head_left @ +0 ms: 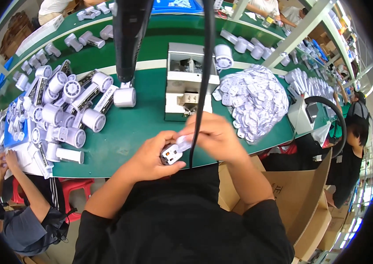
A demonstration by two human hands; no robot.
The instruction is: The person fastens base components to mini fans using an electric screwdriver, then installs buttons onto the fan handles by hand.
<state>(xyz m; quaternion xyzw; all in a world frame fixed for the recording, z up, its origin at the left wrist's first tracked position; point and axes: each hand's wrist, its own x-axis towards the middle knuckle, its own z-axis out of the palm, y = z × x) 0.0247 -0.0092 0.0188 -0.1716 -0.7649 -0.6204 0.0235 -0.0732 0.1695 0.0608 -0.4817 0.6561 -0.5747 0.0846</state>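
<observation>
My left hand (151, 154) is closed around a small white plastic housing (171, 155) with dark square openings in its end face, thumb along its lower side. My right hand (215, 135), slightly blurred, pinches a pale plastic piece (184, 142) against the upper end of that housing. Whether the two are one part, I cannot tell. Both hands are just above the front edge of the green table (107, 154). Beyond them stands a light metal fixture box (189, 86). A black cable (204, 83) hangs across the view, partly hiding my right fingers.
A black power screwdriver (129, 39) hangs over a white cylindrical unit (125, 97). Similar units (54, 113) are heaped at left. A pile of small white plates (254, 99) lies at right. An open cardboard box (292, 189) stands beside my right arm. A co-worker (32, 220) sits at left.
</observation>
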